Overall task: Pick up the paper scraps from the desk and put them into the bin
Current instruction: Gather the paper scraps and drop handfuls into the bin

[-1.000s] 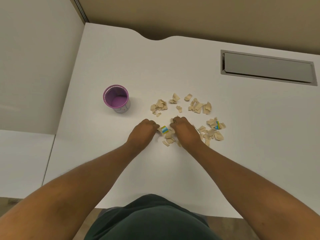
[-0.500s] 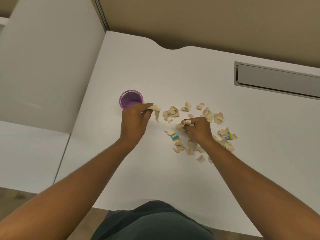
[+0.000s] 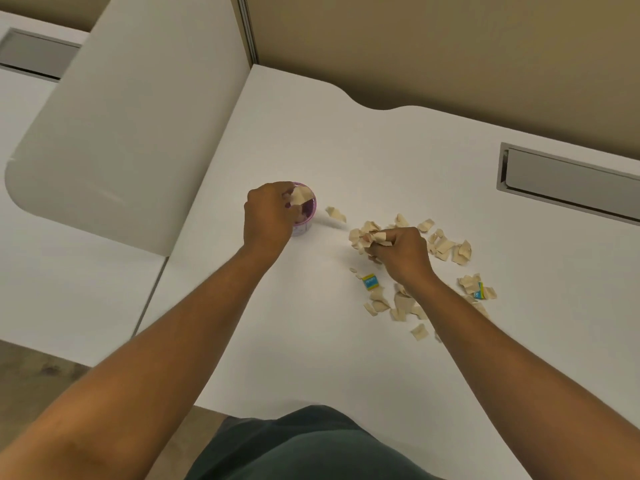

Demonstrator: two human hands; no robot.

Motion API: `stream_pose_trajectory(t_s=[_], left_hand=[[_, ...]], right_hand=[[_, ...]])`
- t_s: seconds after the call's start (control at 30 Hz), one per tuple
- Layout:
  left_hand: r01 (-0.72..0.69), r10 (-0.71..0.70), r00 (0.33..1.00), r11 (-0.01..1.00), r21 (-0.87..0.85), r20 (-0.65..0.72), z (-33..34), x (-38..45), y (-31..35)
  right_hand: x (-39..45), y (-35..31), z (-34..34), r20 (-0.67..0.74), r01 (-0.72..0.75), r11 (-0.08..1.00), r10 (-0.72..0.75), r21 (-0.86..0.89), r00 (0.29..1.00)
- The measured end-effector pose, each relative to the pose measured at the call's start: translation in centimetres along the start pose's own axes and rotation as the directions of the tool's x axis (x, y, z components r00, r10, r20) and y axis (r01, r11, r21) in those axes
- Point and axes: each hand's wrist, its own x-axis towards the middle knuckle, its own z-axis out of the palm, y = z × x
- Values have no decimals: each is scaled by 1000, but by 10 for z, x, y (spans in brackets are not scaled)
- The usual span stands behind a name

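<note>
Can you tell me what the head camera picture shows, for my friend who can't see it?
A person's left hand holds beige paper scraps over a small purple bin on a white desk. Their right hand is gathering more from a scattered pile of scraps, a couple with blue and yellow print.

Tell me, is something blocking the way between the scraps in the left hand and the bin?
Nothing visible does. The left hand holds its paper scraps directly over the open purple bin.
</note>
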Motion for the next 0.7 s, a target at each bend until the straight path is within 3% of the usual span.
stream_pose_trajectory(t_s=[0.2, 0.37, 0.47, 0.57, 0.7], left_hand=[[25, -34, 996, 993, -112, -78, -3, -10, -3], [138, -203, 968, 925, -354, -151, 1, -33, -3], [189, -243, 967, 890, -415, -80, 15, -59, -8], [199, -215, 977, 910, -365, -3, 32, -77, -13], [138, -109, 984, 965, -222, 138, 51, -90, -18]], right_hand=[[6, -56, 17, 23, 146, 989, -146, 4, 989], [27, -112, 63, 199, 390, 892, -350, -228, 915], [40, -125, 88, 326, 464, 769, -344, -439, 881], [51, -128, 99, 428, 501, 634, -281, -589, 859], [55, -134, 97, 444, 507, 608, -266, -611, 855]])
